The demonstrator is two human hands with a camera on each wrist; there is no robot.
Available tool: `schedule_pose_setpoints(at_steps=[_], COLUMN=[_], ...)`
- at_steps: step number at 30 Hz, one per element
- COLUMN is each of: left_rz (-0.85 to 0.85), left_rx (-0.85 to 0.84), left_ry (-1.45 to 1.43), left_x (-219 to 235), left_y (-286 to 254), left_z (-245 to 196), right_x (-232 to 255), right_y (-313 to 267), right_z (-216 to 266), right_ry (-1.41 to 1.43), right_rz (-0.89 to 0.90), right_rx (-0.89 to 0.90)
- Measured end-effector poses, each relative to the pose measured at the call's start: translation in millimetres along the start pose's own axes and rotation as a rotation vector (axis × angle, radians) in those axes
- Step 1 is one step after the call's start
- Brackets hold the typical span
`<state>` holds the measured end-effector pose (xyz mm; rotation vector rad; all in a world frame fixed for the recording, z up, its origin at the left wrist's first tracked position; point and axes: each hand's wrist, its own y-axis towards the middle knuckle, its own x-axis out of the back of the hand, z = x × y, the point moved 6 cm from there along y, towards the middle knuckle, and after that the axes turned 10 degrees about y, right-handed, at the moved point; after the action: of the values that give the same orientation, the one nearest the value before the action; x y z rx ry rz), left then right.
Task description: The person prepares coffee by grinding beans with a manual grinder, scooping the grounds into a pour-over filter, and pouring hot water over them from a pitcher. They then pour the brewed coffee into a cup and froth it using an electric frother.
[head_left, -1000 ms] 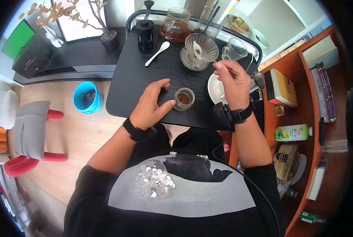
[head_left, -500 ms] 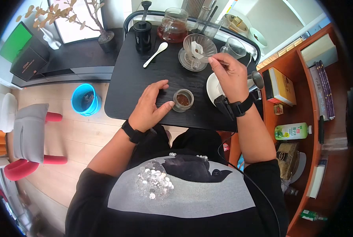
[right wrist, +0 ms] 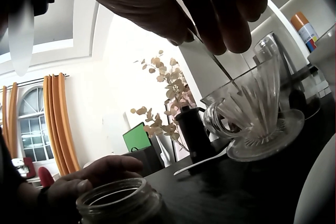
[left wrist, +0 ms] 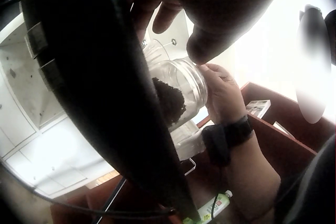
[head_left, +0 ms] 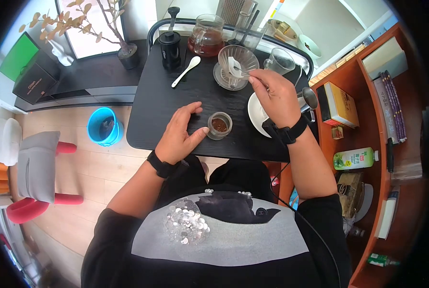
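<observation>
Right hand [head_left: 274, 96]: fingertips pinch a slim metal handle [right wrist: 218, 66], its lower end inside the glass dripper's cone; the tip is too unclear to identify.
Metal handle: probably light, stiff and smooth, so it could roll between the fingers; a pinch near the upper end should keep knuckles off the glass rim.
Left hand [head_left: 178, 129]: fingers relaxed and curled round nothing, thumb at the glass jar's side, touching or just beside it, I cannot tell which.
Glass jar [right wrist: 126, 211]: upright on the bench near its front edge; likely rigid, slick and breakable, fairly light, best steadied low round the wall.
Brown grounds [head_left: 219, 125]: loose inside the jar; they would spill easily if it tipped.
Glass dripper [right wrist: 262, 98]: beyond the jar, under the right hand; thin-looking and likely fragile, safest taken by its side handle or base.
White saucer [head_left: 256, 115]: below the right forearm; probably hard and chippable, lifted by its rim.
White spoon [head_left: 186, 72]: lying left of the dripper, likely light, taken by its handle.
Bench [head_left: 157, 105]: black, carrying all these.
</observation>
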<state>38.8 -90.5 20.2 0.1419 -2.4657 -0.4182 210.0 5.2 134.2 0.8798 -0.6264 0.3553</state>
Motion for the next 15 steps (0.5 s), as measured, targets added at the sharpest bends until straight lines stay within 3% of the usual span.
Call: schedule_pose_setpoints(at_steps=[4,10,15], left_rz=[0.001,-0.005,-0.002], left_rx=[0.011,0.005,0.000], left_ry=[-0.004,-0.014,-0.008], left_x=[0,-1,-2], left_y=[0,0,0], left_z=[-1,0,0], right_x=[2,5,11], right_y=[-1,-5,-9], right_z=[9,19,10], right_ry=[-0.025,-0.055,0.083], right_rz=[-0.029,-0.046,-0.109], right_rx=[0.131,0.188,0.062])
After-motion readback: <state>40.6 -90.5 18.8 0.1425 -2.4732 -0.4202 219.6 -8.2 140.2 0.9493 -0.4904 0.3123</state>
